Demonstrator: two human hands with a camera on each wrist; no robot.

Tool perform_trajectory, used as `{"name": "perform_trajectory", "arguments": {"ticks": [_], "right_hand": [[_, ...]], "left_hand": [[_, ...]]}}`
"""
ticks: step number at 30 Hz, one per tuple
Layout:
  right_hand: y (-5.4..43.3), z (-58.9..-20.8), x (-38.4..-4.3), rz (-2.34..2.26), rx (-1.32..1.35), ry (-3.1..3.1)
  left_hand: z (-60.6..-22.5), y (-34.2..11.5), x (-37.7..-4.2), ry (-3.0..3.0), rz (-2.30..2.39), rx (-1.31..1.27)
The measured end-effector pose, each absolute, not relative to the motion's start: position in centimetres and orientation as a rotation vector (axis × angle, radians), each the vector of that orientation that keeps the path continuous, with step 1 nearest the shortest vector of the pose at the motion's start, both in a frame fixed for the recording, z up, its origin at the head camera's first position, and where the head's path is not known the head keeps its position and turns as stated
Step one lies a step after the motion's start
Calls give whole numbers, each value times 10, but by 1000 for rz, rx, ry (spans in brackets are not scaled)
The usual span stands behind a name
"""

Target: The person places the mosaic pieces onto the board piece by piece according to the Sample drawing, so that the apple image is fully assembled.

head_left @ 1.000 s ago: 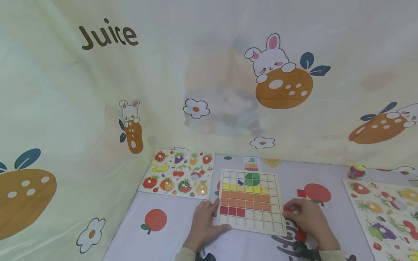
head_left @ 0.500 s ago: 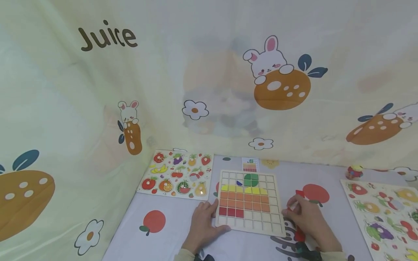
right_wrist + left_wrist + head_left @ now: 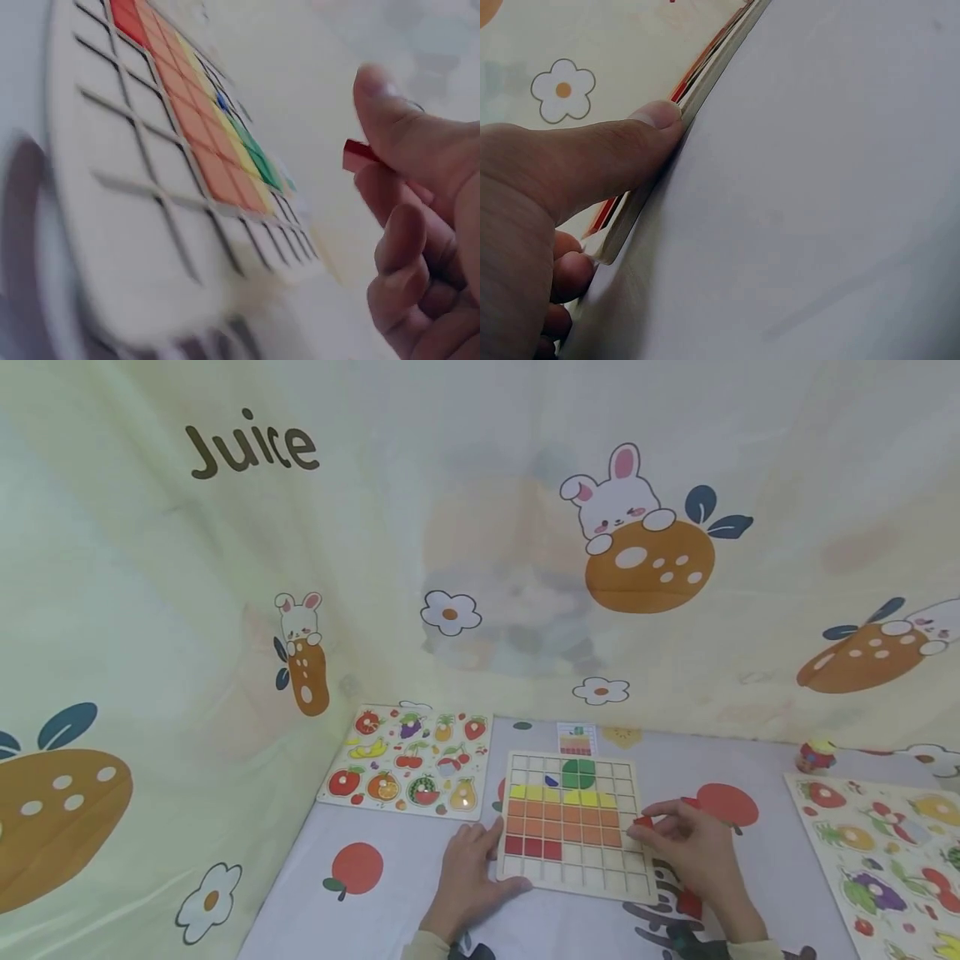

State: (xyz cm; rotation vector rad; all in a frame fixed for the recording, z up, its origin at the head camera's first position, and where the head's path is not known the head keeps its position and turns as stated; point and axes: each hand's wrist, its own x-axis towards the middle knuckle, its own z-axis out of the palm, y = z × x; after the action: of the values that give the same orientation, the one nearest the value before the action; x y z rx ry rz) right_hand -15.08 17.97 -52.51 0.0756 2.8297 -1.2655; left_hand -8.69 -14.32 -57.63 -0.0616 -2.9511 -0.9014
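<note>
A wooden grid board [image 3: 592, 883] lies on the table with tiles in its cells: green and blue at the top, then yellow, orange, and a short row of red at the left. My left hand [image 3: 468, 872] grips its near left corner; in the left wrist view the thumb presses the board's edge [image 3: 634, 206] and the other fingers curl around the corner. Over the right edge of the board, my right hand [image 3: 697, 852] pinches a small red tile [image 3: 358, 155] between thumb and index finger, clear of the cells.
Loose red tiles [image 3: 689, 904] lie near my right wrist. Fruit puzzle boards stand at the left [image 3: 405, 760] and right [image 3: 885, 852]. Behind the grid sits a small pattern card [image 3: 576, 739]; a little toy figure [image 3: 816, 756] stands at the back right.
My right hand has moved from the table beside the board leftward and up over its right edge, bringing the red tile. The left hand holds its place.
</note>
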Motion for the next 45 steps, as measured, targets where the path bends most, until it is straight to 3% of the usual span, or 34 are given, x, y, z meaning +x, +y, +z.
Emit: {"name": "perform_trajectory", "arguments": {"ticks": [8,15,34,45], "right_hand": [[136,-540,-137,-1409,94,2637],[121,-547,-129,-1483,-44,2560],[112,-561,-123,-1319,-280,2786],[112,-562,-120,-1271,-240,2782]], "left_hand": [[-574,-149,-90,-2971,-935,-64],[-573,-146,-90,-2975,-961,-53],[-569,-145,-90,-2982,-945,-57],[-575,-143,-87,-2983,-932,-62]]}}
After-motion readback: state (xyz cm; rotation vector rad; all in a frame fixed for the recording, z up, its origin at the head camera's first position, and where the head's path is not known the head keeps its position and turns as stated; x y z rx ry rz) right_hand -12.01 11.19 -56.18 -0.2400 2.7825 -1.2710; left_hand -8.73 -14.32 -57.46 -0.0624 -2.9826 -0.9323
